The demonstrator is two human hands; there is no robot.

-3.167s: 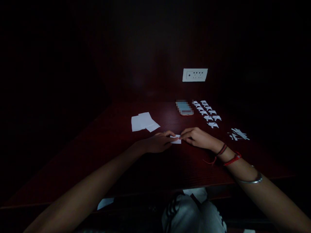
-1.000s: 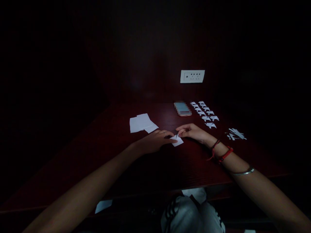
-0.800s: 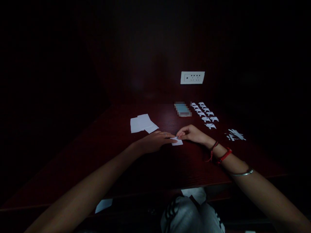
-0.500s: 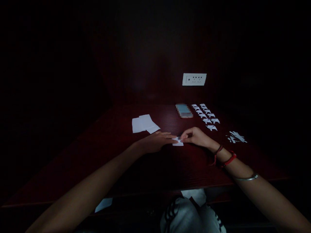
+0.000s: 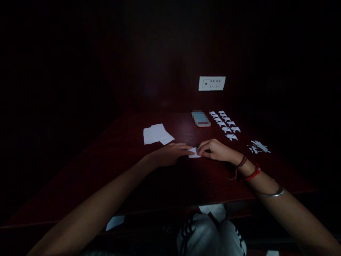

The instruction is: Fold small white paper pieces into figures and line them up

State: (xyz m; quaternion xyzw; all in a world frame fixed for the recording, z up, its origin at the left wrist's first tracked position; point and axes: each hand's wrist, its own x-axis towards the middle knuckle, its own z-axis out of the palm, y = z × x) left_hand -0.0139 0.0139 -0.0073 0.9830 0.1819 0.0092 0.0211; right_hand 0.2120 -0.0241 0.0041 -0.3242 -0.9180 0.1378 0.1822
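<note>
A small white piece of paper [image 5: 194,152] lies on the dark red table [image 5: 165,177], between my two hands. My left hand [image 5: 170,154] rests flat on the table, its stretched fingers pressing the paper's left edge; a ring shows on one finger. My right hand [image 5: 217,150] is curled, its fingertips pinching down on the paper's right side. Red and dark thread bands and a metal bangle sit on my right wrist.
A few white paper sheets [image 5: 157,134] lie to the back left. A phone [image 5: 201,118] lies at the back, with rows of several small folded paper pieces [image 5: 225,125] beside it and paper scraps [image 5: 258,147] farther right. A wall socket [image 5: 212,83] is behind.
The paper was lifted at one flap a second ago and now lies flatter. My right hand has closed down over its right side. My left hand has stayed pressing it.
</note>
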